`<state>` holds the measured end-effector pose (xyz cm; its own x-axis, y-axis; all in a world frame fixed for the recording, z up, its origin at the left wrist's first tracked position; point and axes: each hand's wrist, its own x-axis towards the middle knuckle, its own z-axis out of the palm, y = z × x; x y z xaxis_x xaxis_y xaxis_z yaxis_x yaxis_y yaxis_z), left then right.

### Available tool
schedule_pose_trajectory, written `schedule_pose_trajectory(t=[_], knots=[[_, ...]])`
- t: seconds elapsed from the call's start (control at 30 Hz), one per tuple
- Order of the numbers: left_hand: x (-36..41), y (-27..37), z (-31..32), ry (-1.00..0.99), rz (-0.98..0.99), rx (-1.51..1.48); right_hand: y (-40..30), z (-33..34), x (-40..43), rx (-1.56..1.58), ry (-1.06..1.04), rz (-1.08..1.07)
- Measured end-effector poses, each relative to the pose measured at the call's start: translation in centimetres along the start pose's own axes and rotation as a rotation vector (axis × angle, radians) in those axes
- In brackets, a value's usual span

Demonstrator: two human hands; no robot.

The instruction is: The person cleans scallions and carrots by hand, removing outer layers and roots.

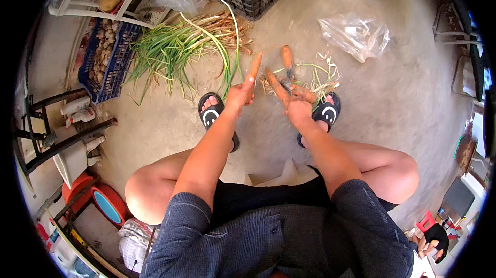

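Note:
My left hand (239,96) is closed around the thick end of an orange carrot (255,65), whose thin tip points away from me. In my right hand (299,110) is a second carrot (276,83), its tip angled up and to the left. Just beyond the right knuckles lies a short, thick carrot (304,94); I cannot tell whether the hand touches it. Farther out, another carrot (286,56) rests on the floor, with dark scraps by its near end. Pale and green onion trimmings (323,72) lie to the right of these carrots.
Long green onions (182,51) are heaped on the concrete floor at the left. Beside them stands a blue crate (116,59) of garlic bulbs. A black crate (255,1) is ahead; a clear plastic bag (354,35) lies right. Another person (436,239) is at lower right.

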<state>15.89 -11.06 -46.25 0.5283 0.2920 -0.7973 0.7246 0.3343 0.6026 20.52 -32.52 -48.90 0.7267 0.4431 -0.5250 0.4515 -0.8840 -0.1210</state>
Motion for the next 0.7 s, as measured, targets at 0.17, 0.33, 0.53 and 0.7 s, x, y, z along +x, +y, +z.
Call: schedule_pose_trajectory(t=[0.17,0.33,0.53,0.7], knots=[[2.1,-4.5,-0.3,0.082,-0.088,0.19,-1.2,-0.6,-0.3,0.218,-0.321,-0.068],[3.1,-6.5,-0.2,0.101,-0.089,0.378,3.1,-1.8,0.6,0.109,0.28,-0.103],[3.1,-6.7,0.4,0.14,0.104,0.856,7.4,0.0,2.2,-0.133,0.143,-0.047],[1.2,-6.3,0.5,0.158,0.134,0.95,6.7,-3.1,1.8,0.69,-0.269,0.141]])
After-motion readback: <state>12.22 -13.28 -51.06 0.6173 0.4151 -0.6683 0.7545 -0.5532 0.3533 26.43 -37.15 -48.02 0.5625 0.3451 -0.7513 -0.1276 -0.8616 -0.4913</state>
